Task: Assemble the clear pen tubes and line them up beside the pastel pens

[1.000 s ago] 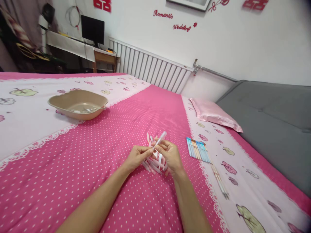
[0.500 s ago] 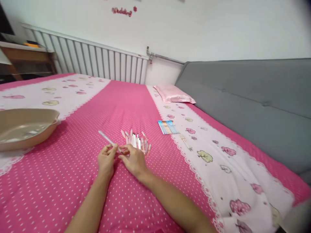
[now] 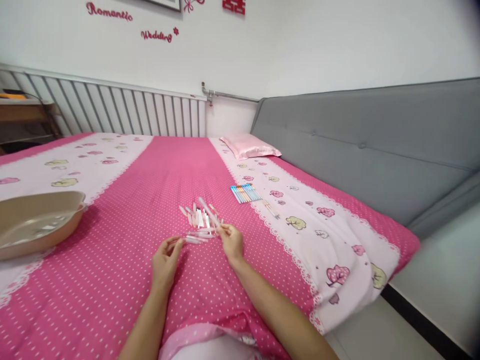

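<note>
A heap of pink and white pens (image 3: pixel 198 218) lies on the pink dotted bedspread (image 3: pixel 123 250) just beyond my hands. My right hand (image 3: pixel 231 241) is closed on one pale pen (image 3: pixel 210 212), which slants up and to the left over the heap. My left hand (image 3: pixel 167 257) is a little apart to the left. Its fingertips pinch the end of a thin pale pen part (image 3: pixel 195 239) that lies across towards the right hand. Both forearms reach in from the bottom edge.
A neat row of blue pens (image 3: pixel 245 193) and a few thin loose refills (image 3: pixel 270 209) lie to the right on the flowered border. A beige basin (image 3: pixel 35 222) sits far left. Behind are a pink pillow (image 3: pixel 250 147), grey headboard (image 3: pixel 356 145) and radiator (image 3: pixel 112 107).
The view has swung to the right. My hands, joined on one pen a second ago, have drawn apart. The pen now slants from my right hand.
</note>
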The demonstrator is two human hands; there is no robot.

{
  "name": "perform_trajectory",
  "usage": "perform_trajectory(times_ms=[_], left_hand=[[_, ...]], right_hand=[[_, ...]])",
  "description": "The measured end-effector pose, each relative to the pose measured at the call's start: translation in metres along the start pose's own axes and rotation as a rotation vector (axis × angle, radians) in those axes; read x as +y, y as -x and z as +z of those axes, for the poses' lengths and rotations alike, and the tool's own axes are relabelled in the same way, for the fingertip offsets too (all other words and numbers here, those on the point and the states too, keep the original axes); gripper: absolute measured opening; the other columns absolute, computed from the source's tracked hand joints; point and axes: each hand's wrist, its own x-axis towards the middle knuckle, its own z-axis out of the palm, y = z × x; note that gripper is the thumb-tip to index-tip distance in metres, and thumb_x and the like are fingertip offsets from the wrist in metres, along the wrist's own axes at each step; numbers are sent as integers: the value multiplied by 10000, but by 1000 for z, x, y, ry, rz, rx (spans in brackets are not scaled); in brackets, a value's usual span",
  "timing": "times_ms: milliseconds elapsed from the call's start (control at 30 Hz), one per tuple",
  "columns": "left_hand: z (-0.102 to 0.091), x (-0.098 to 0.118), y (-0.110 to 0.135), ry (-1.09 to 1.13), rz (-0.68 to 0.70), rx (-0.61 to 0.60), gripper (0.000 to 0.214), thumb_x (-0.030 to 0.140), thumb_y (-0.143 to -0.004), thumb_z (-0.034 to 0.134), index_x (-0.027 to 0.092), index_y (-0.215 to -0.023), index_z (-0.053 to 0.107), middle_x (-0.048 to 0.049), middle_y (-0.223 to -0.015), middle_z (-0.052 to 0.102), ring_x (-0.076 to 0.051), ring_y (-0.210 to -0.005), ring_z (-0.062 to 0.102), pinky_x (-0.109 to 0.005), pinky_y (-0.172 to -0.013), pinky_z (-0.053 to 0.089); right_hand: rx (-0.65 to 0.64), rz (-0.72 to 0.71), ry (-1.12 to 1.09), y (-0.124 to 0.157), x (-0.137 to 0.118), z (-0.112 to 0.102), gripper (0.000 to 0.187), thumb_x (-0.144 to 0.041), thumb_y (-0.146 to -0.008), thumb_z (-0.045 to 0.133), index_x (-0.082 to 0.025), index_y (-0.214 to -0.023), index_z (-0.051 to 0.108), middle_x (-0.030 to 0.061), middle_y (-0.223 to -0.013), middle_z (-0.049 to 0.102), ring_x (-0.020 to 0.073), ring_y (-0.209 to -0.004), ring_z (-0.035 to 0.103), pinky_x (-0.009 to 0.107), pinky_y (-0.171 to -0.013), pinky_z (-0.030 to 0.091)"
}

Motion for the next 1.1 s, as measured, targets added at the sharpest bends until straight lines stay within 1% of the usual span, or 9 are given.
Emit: perform_trajectory(times_ms=[67, 167, 433, 500, 567, 700, 867, 1000, 1100], left_hand=[[-4, 2, 8, -107, 27, -88, 465, 490, -663, 660, 151, -975, 596, -97, -958, 681, -219, -917, 635, -395, -884, 483], [-8, 2, 15, -206, 67, -140, 463, 494, -666, 646, 144, -966, 608, -106, -981, 671, -229, -925, 627, -408, -909, 469], [-13, -1, 19, -269, 94, -138, 472, 527, -671, 613, 141, -942, 619, -102, -942, 679, -231, -880, 636, -405, -883, 479], [-13, -1, 19, -276, 92, -133, 475, 536, -669, 608, 142, -933, 624, -99, -930, 683, -231, -867, 638, -401, -872, 484], [-13, 0, 19, -291, 86, -128, 478, 541, -672, 601, 143, -936, 628, -98, -933, 685, -232, -870, 638, -402, -871, 482], [-13, 2, 20, -298, 86, -115, 475, 537, -669, 605, 146, -938, 632, -97, -934, 688, -236, -872, 637, -414, -873, 480], [-13, 5, 21, -297, 79, -117, 461, 534, -675, 609, 150, -928, 633, -97, -923, 689, -234, -865, 639, -408, -866, 483], [-14, 5, 22, -291, 81, -112, 458, 538, -674, 613, 156, -925, 636, -96, -921, 691, -235, -858, 643, -402, -853, 490], [-13, 4, 22, -287, 70, -105, 470, 539, -666, 619, 151, -930, 636, -99, -923, 690, -235, -859, 644, -402, -856, 488]], right_hand=[[59, 45, -3, -4, 11, -24, 288, -376, -783, 536, -160, -935, 651, 49, -825, 726, 165, -725, 681, 258, -621, 517], [154, 88, 16, -13, 24, -64, 353, -417, -768, 527, -136, -946, 644, 76, -850, 723, 174, -736, 684, 250, -592, 510], [421, 100, 200, -40, 45, -173, 403, -445, -677, 581, -144, -922, 690, 81, -832, 725, 205, -758, 669, 269, -656, 495], [471, 105, 258, -45, 46, -193, 415, -445, -666, 582, -142, -924, 700, 86, -848, 722, 216, -774, 664, 274, -662, 490], [501, 102, 312, -51, 44, -205, 427, -443, -657, 583, -128, -917, 708, 99, -867, 719, 229, -799, 657, 283, -688, 484], [481, 78, 400, -69, 35, -205, 399, -439, -661, 574, -143, -881, 724, 83, -863, 720, 223, -795, 646, 271, -702, 466], [468, 120, 536, -87, 34, -180, 367, -411, -708, 529, -169, -903, 726, 75, -838, 719, 216, -747, 628, 271, -652, 437], [505, 145, 685, -83, 42, -163, 335, -374, -740, 499, -196, -908, 729, 87, -889, 703, 220, -799, 599, 286, -686, 409], [521, 129, 778, -76, 45, -157, 322, -353, -749, 495, -203, -909, 729, 91, -928, 687, 220, -849, 576, 289, -729, 390]])
